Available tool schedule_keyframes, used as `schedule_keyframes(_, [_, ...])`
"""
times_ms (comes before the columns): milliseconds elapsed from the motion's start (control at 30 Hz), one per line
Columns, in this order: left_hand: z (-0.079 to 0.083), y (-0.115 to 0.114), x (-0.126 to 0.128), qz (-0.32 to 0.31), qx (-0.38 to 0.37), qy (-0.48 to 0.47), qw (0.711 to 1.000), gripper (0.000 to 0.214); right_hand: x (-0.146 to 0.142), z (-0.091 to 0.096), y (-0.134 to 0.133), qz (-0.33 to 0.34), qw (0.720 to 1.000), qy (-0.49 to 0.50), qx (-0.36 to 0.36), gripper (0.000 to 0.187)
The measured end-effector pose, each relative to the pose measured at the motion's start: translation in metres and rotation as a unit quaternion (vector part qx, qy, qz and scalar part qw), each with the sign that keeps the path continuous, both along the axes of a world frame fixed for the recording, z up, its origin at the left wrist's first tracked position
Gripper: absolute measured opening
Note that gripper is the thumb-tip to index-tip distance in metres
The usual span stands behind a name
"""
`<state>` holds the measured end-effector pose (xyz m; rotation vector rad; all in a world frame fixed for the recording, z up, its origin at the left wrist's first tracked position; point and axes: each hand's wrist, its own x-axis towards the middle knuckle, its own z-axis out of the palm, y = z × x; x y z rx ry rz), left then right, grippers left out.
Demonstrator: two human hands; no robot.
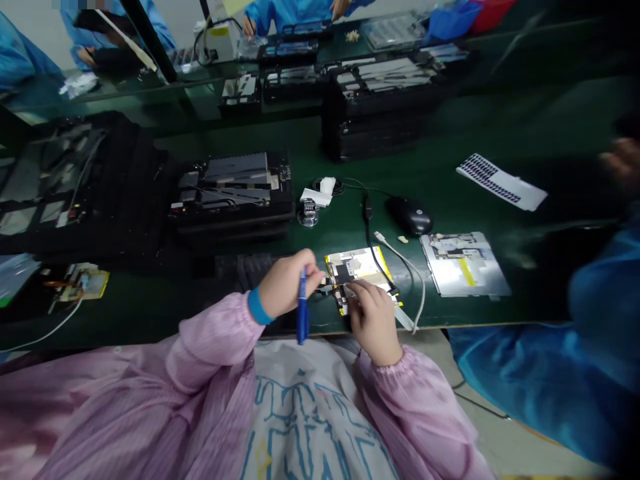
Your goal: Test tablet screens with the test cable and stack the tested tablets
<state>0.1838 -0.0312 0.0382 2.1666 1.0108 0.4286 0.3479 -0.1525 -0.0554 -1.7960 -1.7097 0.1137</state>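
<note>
My left hand [286, 283] is closed, with a blue pen [303, 310] held in its fingers, pointing down towards me. A flat silver-white electronic assembly with yellow edges [365, 259], looking like a battery pack with a circuit board, lies near the table's front edge. My right hand [374, 320] rests over its front part, fingers bent and together on it. The fingertips meet dark parts on the assembly; their exact grip is partly hidden. A black cable [373, 233] runs onto the assembly. Beside it curves a white USB cable [417, 273].
A black mouse [410, 215], a metal panel [465, 263] and a keyboard-printed sheet [500, 181] lie to the right. Stacked black device housings [233, 193] stand left and behind. A small round-based device [309, 212] sits ahead. Co-workers in blue sleeves [607, 287] are at right and across.
</note>
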Motion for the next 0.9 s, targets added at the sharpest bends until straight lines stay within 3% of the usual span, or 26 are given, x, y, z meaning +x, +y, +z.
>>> schedule_keyframes(133, [0.015,0.017,-0.068,0.159,0.033,0.008,0.987,0.025,-0.003,-0.003,-0.001,0.022,0.999,-0.037,0.004,0.038])
schedule_keyframes(300, [0.006,0.034,-0.148,0.344,0.087,0.112,0.928,0.025,-0.003,0.005,0.01,0.035,0.999,-0.033,-0.009,0.031])
schedule_keyframes(400, [-0.006,0.038,-0.171,0.366,0.045,0.124,0.921,0.03,0.003,0.009,0.025,0.016,0.999,-0.024,-0.013,0.029])
schedule_keyframes(533, [-0.014,0.04,-0.18,0.378,0.007,0.091,0.921,0.033,0.007,0.008,0.043,-0.012,0.999,-0.043,-0.016,0.042])
schedule_keyframes(900, [0.0,0.038,-0.189,0.368,-0.019,-0.069,0.927,0.027,-0.01,0.004,0.047,-0.055,0.986,-0.153,-0.035,0.038])
